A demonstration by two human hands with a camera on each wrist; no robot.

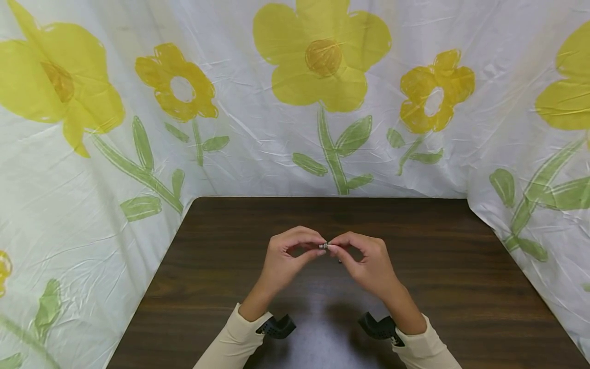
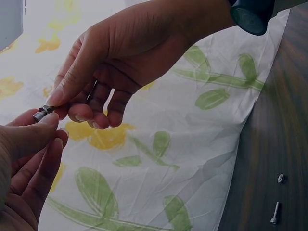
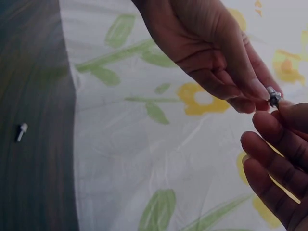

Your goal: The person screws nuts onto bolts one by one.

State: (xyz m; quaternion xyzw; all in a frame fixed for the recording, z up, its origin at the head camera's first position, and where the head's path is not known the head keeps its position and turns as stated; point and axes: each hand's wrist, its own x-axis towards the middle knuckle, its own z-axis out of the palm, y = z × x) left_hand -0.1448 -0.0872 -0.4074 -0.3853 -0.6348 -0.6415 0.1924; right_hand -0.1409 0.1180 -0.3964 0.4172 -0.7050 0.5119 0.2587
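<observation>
A small silver and dark metal piece [image 1: 324, 246] is held between the two hands above the table; its exact kind is too small to tell. My left hand [image 1: 287, 256] pinches one end with thumb and forefinger. From the other side my right hand [image 1: 369, 260] pinches it the same way. In the left wrist view the metal piece [image 2: 43, 113] shows a short cylinder with a dark band, partly covered by fingertips. A small bolt [image 2: 275, 213] lies on the tabletop, with a small round metal part [image 2: 281, 178] near it.
The dark wooden table [image 1: 221, 287] spreads beneath both hands. A white cloth with yellow flowers [image 1: 249, 154] hangs behind it and along both sides. Black wrist devices [image 1: 278, 326] are strapped at the cream sleeves [image 1: 232, 338].
</observation>
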